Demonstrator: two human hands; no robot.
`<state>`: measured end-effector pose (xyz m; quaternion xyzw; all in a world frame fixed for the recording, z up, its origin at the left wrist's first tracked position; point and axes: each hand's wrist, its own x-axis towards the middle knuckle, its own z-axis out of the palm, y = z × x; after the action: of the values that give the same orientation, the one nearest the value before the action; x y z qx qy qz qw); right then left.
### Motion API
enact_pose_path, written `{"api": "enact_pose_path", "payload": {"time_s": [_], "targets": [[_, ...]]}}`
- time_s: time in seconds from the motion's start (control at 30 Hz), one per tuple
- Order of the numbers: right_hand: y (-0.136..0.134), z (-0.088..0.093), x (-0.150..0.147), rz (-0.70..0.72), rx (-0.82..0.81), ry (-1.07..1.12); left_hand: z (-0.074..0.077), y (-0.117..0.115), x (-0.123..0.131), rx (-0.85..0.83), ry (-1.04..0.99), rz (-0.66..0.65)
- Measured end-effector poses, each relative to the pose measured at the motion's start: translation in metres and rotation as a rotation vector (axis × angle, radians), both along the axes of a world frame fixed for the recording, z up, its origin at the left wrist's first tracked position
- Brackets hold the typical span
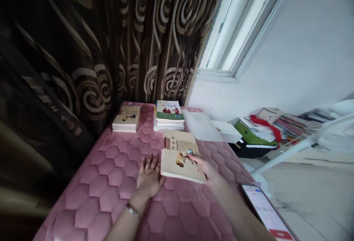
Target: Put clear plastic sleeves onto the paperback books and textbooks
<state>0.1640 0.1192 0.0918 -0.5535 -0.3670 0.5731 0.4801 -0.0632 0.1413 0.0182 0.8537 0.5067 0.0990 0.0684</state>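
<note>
A beige book with an illustrated cover is gripped at its lower right by my right hand, thumb on top of the cover. My left hand lies flat with fingers spread, just left of the book. Beneath it a clear plastic sheet seems to lie on the pink padded surface. Farther back on the left sits a stack of similar beige books. Right of that stack is another pile of books, with a white and green cover on top.
Translucent plastic sheets lie at the back right beside a white box. A phone rests at the right edge. Beyond it stands a dark bin with papers. A patterned curtain hangs behind.
</note>
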Motion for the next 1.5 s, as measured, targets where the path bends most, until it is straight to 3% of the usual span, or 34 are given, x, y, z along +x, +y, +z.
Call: {"api": "enact_pose_path", "payload": {"time_s": [0.1,0.33,0.47,0.6,0.87,1.07,1.17,1.3,1.5], "targets": [[-0.015,-0.015,0.002,0.021,-0.161,0.117,0.002,-0.003,0.001,-0.014,-0.002,-0.009],[-0.023,-0.022,0.015,-0.007,-0.156,0.216,0.006,-0.015,0.008,-0.001,-0.021,0.043],[-0.019,-0.042,0.009,0.014,-0.175,0.237,0.007,-0.016,0.009,-0.006,0.000,0.062],[-0.016,-0.056,-0.001,0.019,-0.208,0.080,0.008,-0.013,0.002,0.023,-0.006,0.057],[-0.015,-0.053,-0.009,-0.030,-0.196,-0.098,0.010,-0.010,-0.012,0.061,-0.076,0.021],[-0.009,-0.067,-0.005,0.006,-0.057,-0.303,0.026,-0.010,-0.016,0.067,-0.247,-0.038],[-0.007,-0.064,-0.001,0.033,-0.005,-0.541,0.028,-0.005,-0.020,0.025,-0.279,-0.047],[-0.008,-0.056,0.003,0.053,0.002,-0.879,0.019,-0.004,-0.020,-0.092,-0.255,-0.151],[-0.009,-0.054,0.007,0.049,0.017,-0.787,0.017,-0.005,-0.021,-0.170,-0.254,-0.188]]}}
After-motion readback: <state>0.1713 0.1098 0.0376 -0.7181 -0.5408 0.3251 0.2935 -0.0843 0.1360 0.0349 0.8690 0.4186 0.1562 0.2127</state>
